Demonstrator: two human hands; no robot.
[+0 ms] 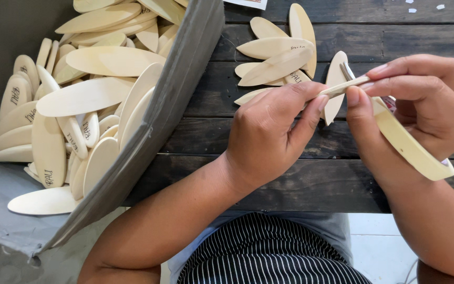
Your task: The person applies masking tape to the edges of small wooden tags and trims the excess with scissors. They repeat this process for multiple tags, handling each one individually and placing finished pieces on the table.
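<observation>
Dark plank table (269,147) beside grey bin (185,79)

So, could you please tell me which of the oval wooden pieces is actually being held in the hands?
The thin oval piece seen edge-on, pinched between the left hand and right hand; the others lie loose on the dark table or in the grey bin.

One camera sits on my head, looking steeply down and close over my two hands, the dark plank tabletop (290,147) and my lap.
</observation>
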